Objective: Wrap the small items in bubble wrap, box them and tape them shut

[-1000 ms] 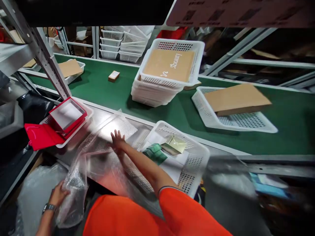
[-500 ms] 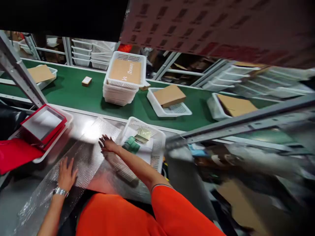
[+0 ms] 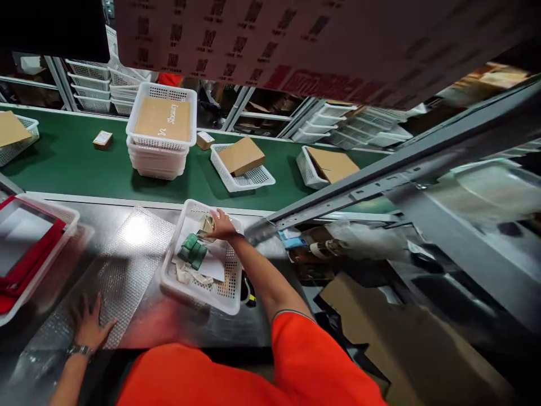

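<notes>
My left hand [image 3: 91,327] lies with its fingers spread on a strip of bubble wrap [image 3: 120,270], which stretches over the metal table. A white perforated basket [image 3: 228,296] stands to the right of the wrap. Inside it, my right hand [image 3: 222,226] has its fingers closed around a small gold box [image 3: 207,224]; part of the box is hidden by the fingers. Green wrapped packets [image 3: 193,251] sit beside the box on a white paper sheet [image 3: 214,265], with a crumpled pale strip [image 3: 192,275] below them.
Red boxes [image 3: 46,248] fill another basket at the left edge. Beyond the table runs a green conveyor belt [image 3: 80,175] carrying stacked baskets [image 3: 157,160], a tilted basket with a brown carton [image 3: 243,156] and small boxes. A slanted metal beam [image 3: 359,189] crosses the right; a printed sheet [image 3: 236,51] hangs overhead.
My right hand has moved from the bubble wrap into the basket and closed on the gold box. My left hand stays spread on the wrap. The view has swung to the right.
</notes>
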Demonstrator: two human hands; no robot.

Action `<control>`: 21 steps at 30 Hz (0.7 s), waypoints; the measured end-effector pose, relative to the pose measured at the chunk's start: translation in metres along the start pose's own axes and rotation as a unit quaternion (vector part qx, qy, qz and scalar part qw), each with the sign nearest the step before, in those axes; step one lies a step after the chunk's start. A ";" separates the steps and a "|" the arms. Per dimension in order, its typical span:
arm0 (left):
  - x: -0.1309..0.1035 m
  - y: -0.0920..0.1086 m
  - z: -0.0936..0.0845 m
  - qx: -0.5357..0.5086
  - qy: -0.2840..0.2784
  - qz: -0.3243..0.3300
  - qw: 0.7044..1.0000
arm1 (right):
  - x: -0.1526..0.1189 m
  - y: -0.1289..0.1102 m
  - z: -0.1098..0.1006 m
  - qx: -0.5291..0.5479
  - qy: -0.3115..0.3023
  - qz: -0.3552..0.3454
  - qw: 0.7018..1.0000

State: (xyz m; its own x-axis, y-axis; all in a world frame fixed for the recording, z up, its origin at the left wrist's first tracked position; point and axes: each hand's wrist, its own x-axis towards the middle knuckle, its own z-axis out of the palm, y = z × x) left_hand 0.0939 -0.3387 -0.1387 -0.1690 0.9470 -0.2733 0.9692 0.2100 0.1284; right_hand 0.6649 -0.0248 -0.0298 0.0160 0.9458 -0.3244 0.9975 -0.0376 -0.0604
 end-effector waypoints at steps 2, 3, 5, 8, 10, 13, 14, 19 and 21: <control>-0.003 0.001 -0.007 0.006 0.003 -0.005 1.000 | -0.005 0.001 0.005 0.000 0.000 -0.028 1.000; -0.004 0.002 -0.009 0.005 0.006 -0.010 1.000 | -0.007 -0.001 0.007 0.000 0.000 -0.039 0.999; -0.006 0.002 -0.013 -0.002 0.011 -0.018 1.000 | -0.011 -0.004 0.006 -0.002 0.003 -0.048 0.999; -0.008 0.003 -0.015 -0.012 0.007 -0.021 1.000 | -0.017 -0.009 -0.002 -0.008 0.014 -0.037 0.999; -0.010 0.004 -0.015 -0.027 0.005 -0.019 0.999 | -0.022 -0.016 -0.011 -0.010 0.047 -0.025 0.999; -0.008 0.004 -0.012 -0.055 0.021 -0.009 0.998 | -0.031 -0.038 -0.027 0.001 0.140 -0.023 0.990; -0.007 0.003 -0.010 -0.061 0.025 -0.005 0.998 | -0.034 -0.053 -0.031 0.010 0.167 -0.036 0.985; -0.002 0.001 0.004 -0.060 -0.002 -0.019 0.998 | -0.050 -0.191 -0.017 0.099 0.132 -0.159 0.973; -0.002 0.001 0.010 -0.068 0.021 -0.015 0.997 | -0.058 -0.260 0.011 0.130 0.081 -0.185 0.971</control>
State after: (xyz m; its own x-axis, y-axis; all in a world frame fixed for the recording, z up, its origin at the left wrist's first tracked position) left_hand 0.0969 -0.3425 -0.1474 -0.2080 0.9484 -0.2394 0.9309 0.2671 0.2492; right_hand 0.4041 -0.0737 -0.0061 -0.3083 0.9476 -0.0831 0.8860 0.2542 -0.3879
